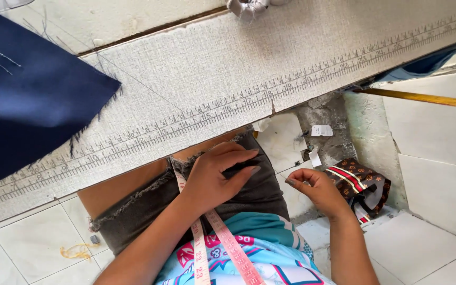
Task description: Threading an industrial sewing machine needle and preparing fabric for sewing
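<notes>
My left hand [217,177] lies flat on my dark grey denim shorts [254,192], its fingertips at the pocket edge near the frayed hem. My right hand [312,191] hovers just to the right of the shorts with thumb and fingers pinched together. Whether anything small sits between them I cannot tell. A pink measuring tape [228,243] hangs down over my colourful printed shirt [270,253], passing under my left wrist.
A white worktable [212,84] with a printed ruler scale along its edge runs across the view. Navy blue fabric [27,95] lies on its left end. A brown patterned bag [362,184] sits on the white tile floor at right. A yellow wooden ruler [412,96] pokes out beyond it.
</notes>
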